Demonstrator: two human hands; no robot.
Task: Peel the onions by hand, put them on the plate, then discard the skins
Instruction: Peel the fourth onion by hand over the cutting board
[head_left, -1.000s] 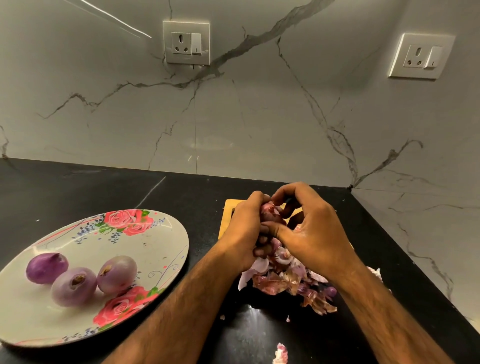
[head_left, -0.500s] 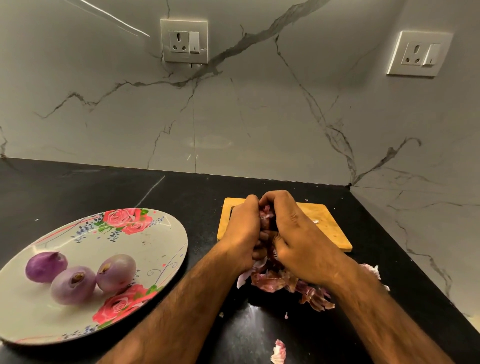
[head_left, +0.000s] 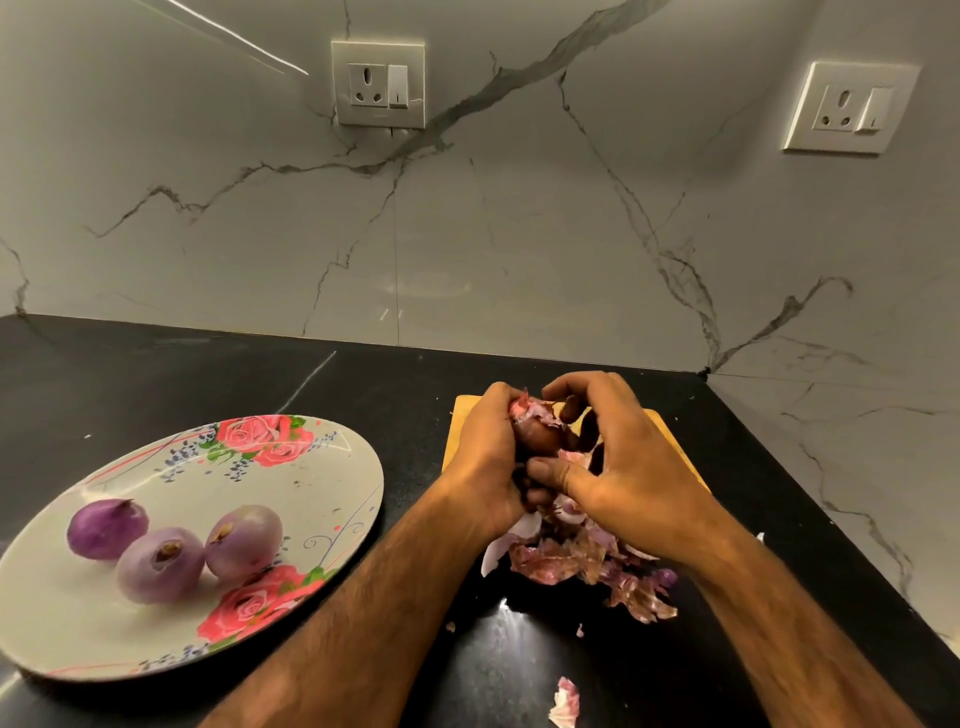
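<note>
**Both hands on one onion, above the skin pile**

Hands are close together, right of centre, just over the front edge of the wooden board (head_left: 672, 431). Left hand (head_left: 488, 457) is curled round a dark red onion (head_left: 537, 434) and grips it from the left side. Right hand (head_left: 634, 478) is on it too: fingers hooked over the top, thumb pressed in low. A pale pink bit of skin sticks up at the onion's top, betw. the two hands. Can't tell if the right fingertips are pinching that flap or just lying on it.

Directly under the hands, a heap of skins (head_left: 576, 561) lies on the black counter (head_left: 208, 374), purple & papery, spreading to the right. One loose scrap (head_left: 566, 701) sits well apart from it, nearer me.

To the left, a floral plate (head_left: 332, 467) w/ 3 peeled onions (head_left: 158, 564) near its front-left part: the middle one touches the right one, and the left one is just beside them.

Behind, a marble wall w/ 2 sockets (head_left: 378, 83)
</note>
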